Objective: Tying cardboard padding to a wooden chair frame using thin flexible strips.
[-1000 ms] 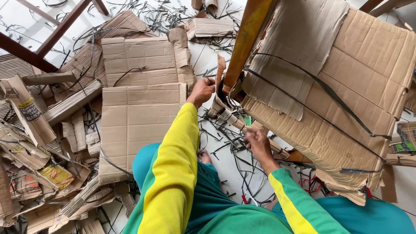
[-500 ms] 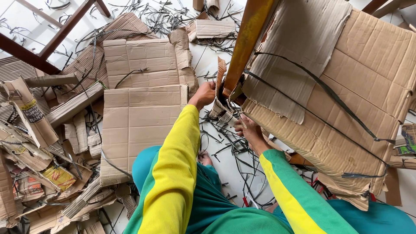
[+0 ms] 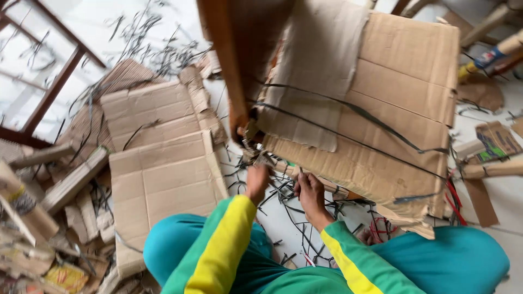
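Head view, nearest first: two green sleeves with yellow stripes over teal trousers. The left hand (image 3: 257, 182) and right hand (image 3: 309, 190) meet at the lower edge of a strapped cardboard bundle (image 3: 376, 114), among loose black straps (image 3: 283, 218) on the white floor (image 3: 506, 190). Whether either hand's fingers are spread or pinching cannot be told (motion blur). The bundle stands tilted just beyond the hands, bound by black bands, against a brown wooden post (image 3: 226, 65). Left of it, flattened cardboard sheets (image 3: 158, 158) lie on the floor.
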